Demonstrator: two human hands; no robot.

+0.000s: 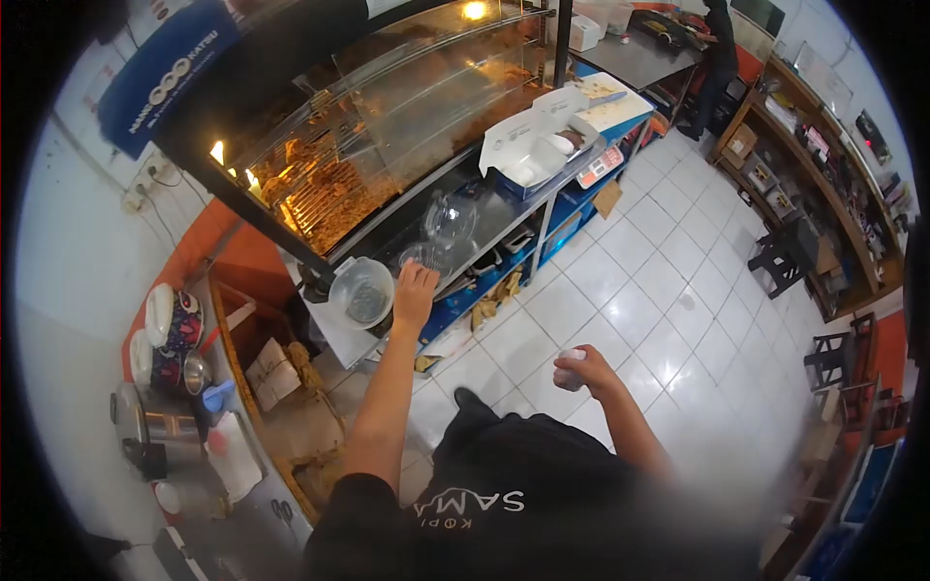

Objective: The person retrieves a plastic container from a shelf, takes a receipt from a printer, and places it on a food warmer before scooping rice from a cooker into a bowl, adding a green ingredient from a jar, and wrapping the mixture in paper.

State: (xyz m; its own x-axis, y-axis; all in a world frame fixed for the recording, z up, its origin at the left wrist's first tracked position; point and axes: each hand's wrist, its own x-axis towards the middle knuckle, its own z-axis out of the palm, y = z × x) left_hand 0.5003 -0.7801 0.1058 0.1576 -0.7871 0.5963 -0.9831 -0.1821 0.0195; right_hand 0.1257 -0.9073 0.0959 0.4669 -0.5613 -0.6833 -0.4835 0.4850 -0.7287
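Note:
My left hand (415, 292) reaches out to the steel counter (504, 215) in front of a glass display case (387, 126) of fried food. Its fingers rest on the edge of the counter beside clear plastic cups (441, 237). A round plastic container (361, 290) sits just left of that hand. My right hand (581, 368) is held low over the white tiled floor, closed around a small pale object (570, 373) that I cannot make out. Open white cardboard boxes (538, 145) lie farther along the counter.
A side table at the left carries a rice cooker (145, 426), patterned pots (174, 324) and paper bags (271, 373). Another person (719, 58) stands at the far end. Shelves (823, 174) and dark stools (780, 257) line the right wall.

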